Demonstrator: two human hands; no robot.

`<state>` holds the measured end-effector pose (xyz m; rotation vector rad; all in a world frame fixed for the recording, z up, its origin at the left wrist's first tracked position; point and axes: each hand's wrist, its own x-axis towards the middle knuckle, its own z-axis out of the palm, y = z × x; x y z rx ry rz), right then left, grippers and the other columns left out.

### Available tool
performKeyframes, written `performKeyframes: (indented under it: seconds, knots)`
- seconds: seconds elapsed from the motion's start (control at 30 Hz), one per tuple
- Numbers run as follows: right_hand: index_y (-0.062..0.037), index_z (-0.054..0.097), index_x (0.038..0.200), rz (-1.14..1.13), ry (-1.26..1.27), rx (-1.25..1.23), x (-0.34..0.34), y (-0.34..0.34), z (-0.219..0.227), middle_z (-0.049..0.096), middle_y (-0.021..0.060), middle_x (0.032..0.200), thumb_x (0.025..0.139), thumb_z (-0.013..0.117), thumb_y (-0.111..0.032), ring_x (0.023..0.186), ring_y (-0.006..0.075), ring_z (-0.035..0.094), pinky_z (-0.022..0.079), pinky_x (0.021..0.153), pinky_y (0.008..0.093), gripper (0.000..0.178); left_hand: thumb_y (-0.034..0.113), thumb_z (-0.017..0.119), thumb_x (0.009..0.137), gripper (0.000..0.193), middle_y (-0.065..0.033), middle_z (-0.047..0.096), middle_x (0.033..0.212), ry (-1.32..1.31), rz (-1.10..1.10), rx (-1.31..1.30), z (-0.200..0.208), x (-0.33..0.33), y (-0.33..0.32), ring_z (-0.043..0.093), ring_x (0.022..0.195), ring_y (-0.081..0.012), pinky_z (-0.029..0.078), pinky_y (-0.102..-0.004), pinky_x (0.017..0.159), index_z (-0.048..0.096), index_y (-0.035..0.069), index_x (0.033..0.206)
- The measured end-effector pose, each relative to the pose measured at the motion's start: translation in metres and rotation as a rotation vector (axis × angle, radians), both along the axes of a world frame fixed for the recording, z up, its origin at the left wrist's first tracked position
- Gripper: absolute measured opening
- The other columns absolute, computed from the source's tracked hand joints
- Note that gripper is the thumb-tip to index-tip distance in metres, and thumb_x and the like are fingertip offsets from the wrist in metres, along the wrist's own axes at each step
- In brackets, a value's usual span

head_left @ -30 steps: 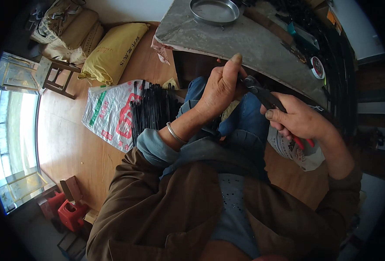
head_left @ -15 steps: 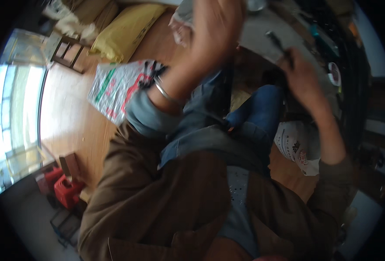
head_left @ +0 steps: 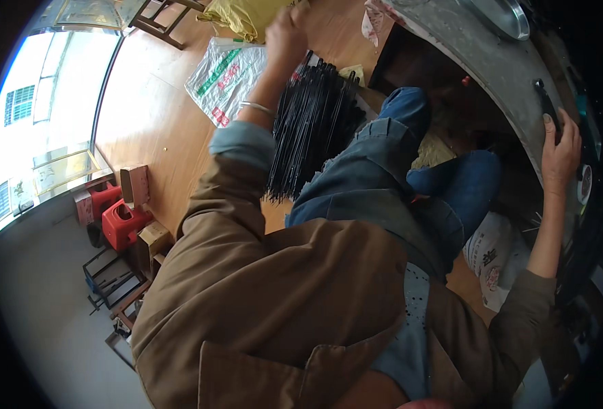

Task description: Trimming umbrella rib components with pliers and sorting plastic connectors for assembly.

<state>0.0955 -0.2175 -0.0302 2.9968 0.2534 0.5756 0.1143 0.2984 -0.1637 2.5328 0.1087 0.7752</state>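
My left hand (head_left: 286, 41) is raised at the upper middle, beyond a thick bundle of thin black rods (head_left: 312, 126) on the floor. Its fingers are curled together, and anything in them is too small or hidden to make out. A metal bangle circles that wrist. On the right, my right hand (head_left: 562, 153) rests at the grey tabletop (head_left: 462, 42), its thumb and fingers closed on a slim dark tool (head_left: 544, 97). The tool points away from me, and its kind is unclear.
A silvery printed sack (head_left: 228, 73) lies left of the rods, near a yellow sack (head_left: 243, 17). A metal tray (head_left: 503, 17) sits on the tabletop's far part. Red stools (head_left: 121, 223) stand at left. A white printed bag (head_left: 490, 255) is beside my legs.
My left hand has moved left and away from the table, uncovering the black rods. My right hand, still with the dark tool, has shifted right and lower in view. The head view has turned.
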Motion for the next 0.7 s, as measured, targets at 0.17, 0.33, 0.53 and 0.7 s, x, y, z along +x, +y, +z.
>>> performKeyframes:
  seconds: [0.17, 0.33, 0.53, 0.7]
  knots:
    - [-0.0106, 0.06, 0.117, 0.164, -0.162, -0.042, 0.011, -0.008, -0.007, 0.059, 0.0064, 0.118, 0.092, 0.056, -0.038, 0.111, 0.0254, 0.054, 0.046, 0.09, 0.0383, 0.038, 0.039, 0.041, 0.094, 0.031, -0.0209, 0.064, 0.098, 0.49, 0.096, -0.292, -0.109, -0.042, -0.014, 0.059, 0.09, -0.0448, 0.045, -0.052, 0.08, 0.058, 0.015, 0.106]
    - [-0.0069, 0.058, 0.119, 0.146, -0.09, 0.09, 0.006, -0.009, -0.002, 0.059, 0.0093, 0.118, 0.093, 0.056, -0.03, 0.111, 0.027, 0.054, 0.045, 0.091, 0.0389, 0.035, 0.043, 0.045, 0.093, 0.041, -0.0269, 0.063, 0.09, 0.608, 0.161, -0.393, -0.153, -0.043, -0.038, 0.059, 0.089, -0.045, 0.045, -0.0525, 0.078, 0.051, 0.004, 0.104]
    - [-0.0039, 0.056, 0.121, 0.1, -0.026, 0.172, 0.004, -0.011, -0.002, 0.058, 0.0121, 0.118, 0.094, 0.054, -0.026, 0.112, 0.0267, 0.052, 0.045, 0.092, 0.0379, 0.035, 0.037, 0.049, 0.092, 0.046, -0.0268, 0.057, 0.098, 0.488, 0.136, -0.398, -0.209, -0.063, -0.069, 0.055, 0.093, -0.045, 0.044, -0.0503, 0.08, 0.04, 0.002, 0.12]
    - [-0.0019, 0.057, 0.12, 0.044, 0.034, 0.27, 0.002, -0.004, 0.002, 0.058, 0.0129, 0.117, 0.094, 0.054, -0.026, 0.109, 0.0268, 0.053, 0.044, 0.091, 0.0372, 0.035, 0.038, 0.056, 0.088, 0.043, -0.023, 0.059, 0.094, 0.538, 0.124, -0.385, -0.2, -0.059, -0.09, 0.058, 0.087, -0.0414, 0.047, -0.0494, 0.073, 0.044, 0.003, 0.111]
